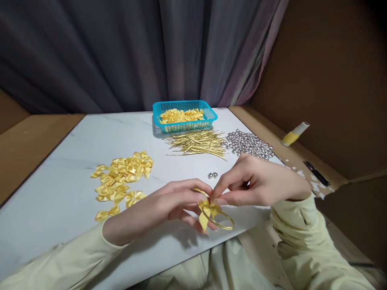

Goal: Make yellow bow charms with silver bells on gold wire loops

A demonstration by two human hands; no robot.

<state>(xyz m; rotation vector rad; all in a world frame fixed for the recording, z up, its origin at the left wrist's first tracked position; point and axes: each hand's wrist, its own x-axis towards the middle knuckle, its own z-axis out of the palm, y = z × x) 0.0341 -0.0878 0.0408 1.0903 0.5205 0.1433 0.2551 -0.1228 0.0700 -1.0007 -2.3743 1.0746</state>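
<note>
Near the table's front edge, my left hand (184, 201) holds a yellow ribbon bow (204, 217) between thumb and fingers. A gold wire tie (225, 227) curves in a loop out of the bow toward the right. My right hand (244, 183) is closed in a pinch at the top of the bow, thumb against index finger; the exact spot it grips is partly hidden by the fingertips. Just beyond my hands lie two silver bells or beads (212, 175), side by side on the table.
Loose yellow bows (123, 173) lie at the left. A blue basket (160, 125) of yellow pieces stands at the back, before gold wire ties (196, 144) and a pile of silver beads (249, 143). At right are a yellow-white tube (294, 135) and a black cutter (316, 173).
</note>
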